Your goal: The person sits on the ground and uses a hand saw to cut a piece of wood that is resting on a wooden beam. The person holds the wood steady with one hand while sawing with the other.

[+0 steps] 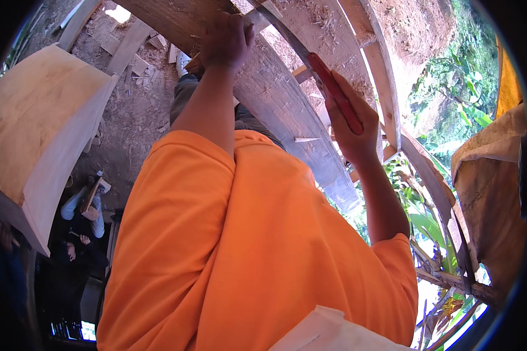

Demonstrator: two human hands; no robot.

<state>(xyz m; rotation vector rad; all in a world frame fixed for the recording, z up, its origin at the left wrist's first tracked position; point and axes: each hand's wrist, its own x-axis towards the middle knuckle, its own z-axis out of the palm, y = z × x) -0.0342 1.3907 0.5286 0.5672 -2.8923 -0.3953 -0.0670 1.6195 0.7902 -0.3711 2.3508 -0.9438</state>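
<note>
My right hand (356, 120) is wrapped round the red handle of a handsaw (335, 92). Its thin blade runs up and away to the left, out of the top of the view. My left hand (225, 42) has its fingers curled at the edge of a brown wooden board (168, 19) at the top. Some of those fingers are hidden. Under both arms lies a long grey plank (287, 111) sprinkled with sawdust, and the saw blade passes above it.
More planks with shavings (328, 44) stretch along the upper right. A large pale wooden panel (47, 111) stands at the left. Wood scraps (140, 67) litter the dirt ground. Another person (82, 237) is at the lower left. A brown tarp (489, 187) hangs at the right.
</note>
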